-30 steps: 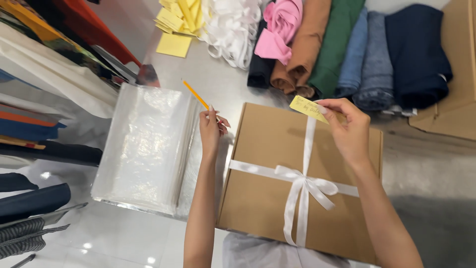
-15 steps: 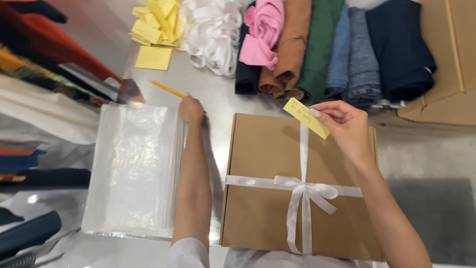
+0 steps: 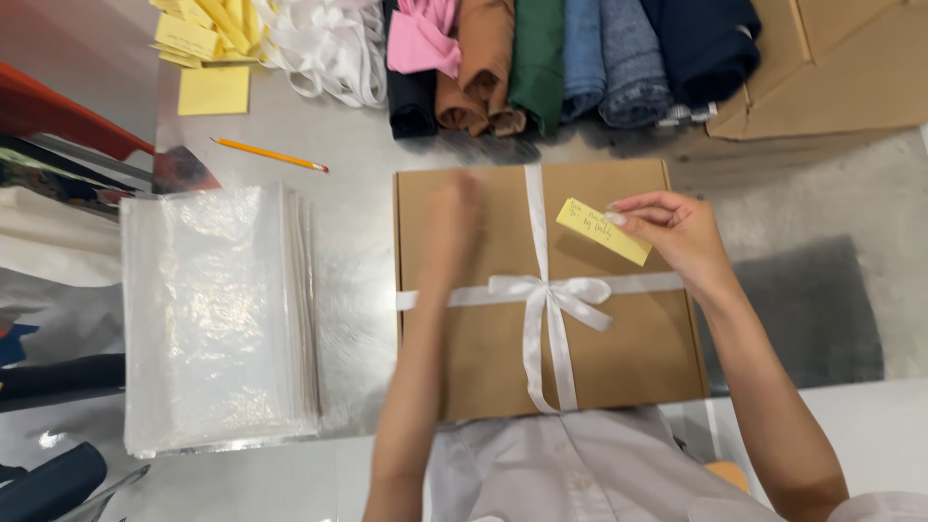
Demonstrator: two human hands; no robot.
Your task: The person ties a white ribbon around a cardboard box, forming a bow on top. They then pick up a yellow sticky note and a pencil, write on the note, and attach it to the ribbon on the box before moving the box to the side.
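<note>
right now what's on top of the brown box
A white ribbon tied in a bow, the blurred left hand, and the right hand holding a yellow note over it. The contents are hidden.

You are working under bright, even overhead light. The steel counter (image 3: 367,174) shows soft glare near its left edge and beside the stack of clear bags (image 3: 208,319). Your right arm drops a broad grey shadow toward the counter's right edge. Your left hand (image 3: 449,227) is motion-blurred; the cardboard box (image 3: 619,338) stays sharp.

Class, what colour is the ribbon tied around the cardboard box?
White: the ribbon, tied in a bow, crosses the brown box. Head view.
</note>
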